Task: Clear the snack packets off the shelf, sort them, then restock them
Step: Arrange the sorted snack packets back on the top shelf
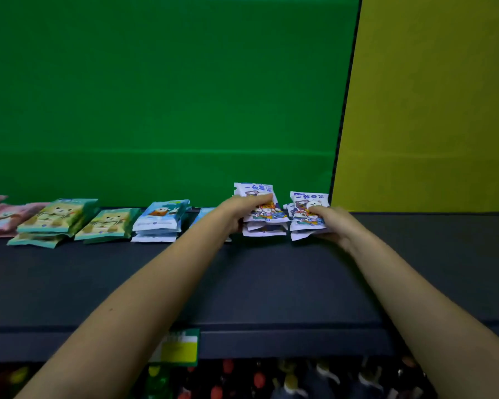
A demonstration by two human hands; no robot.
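Note:
Snack packets lie in sorted stacks along the back of a dark shelf. My left hand grips the top of a stack of white-and-purple cartoon packets, fingers curled over its upper edge. My right hand holds a second white-and-purple stack from its right side, thumb on top. To the left lie blue packets, teal bear packets and pink packets.
A green back panel rises behind the shelf and a yellow side panel closes it on the right. A green-yellow price tag hangs on the shelf's front edge. Bottles stand on the lower level.

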